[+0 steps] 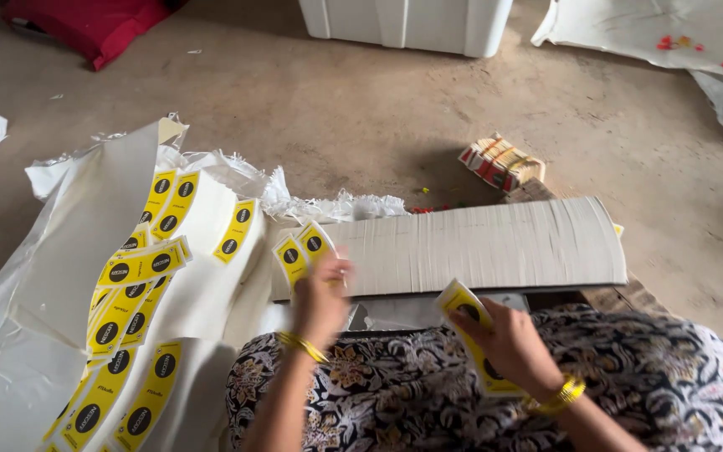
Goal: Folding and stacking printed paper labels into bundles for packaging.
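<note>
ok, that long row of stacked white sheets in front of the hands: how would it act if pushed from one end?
The row of stacked sheets probably fans or shears rather than sliding whole: its edges already lean in a curve. Single sheets look thin and floppy; the yellow label in the right hand bends. The left hand only touches the row's end.

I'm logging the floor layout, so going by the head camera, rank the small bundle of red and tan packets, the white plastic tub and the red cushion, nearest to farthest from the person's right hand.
1. Bundle of red and tan packets, just beyond the right hand.
2. White plastic tub, top centre.
3. Red cushion, far top left.
</note>
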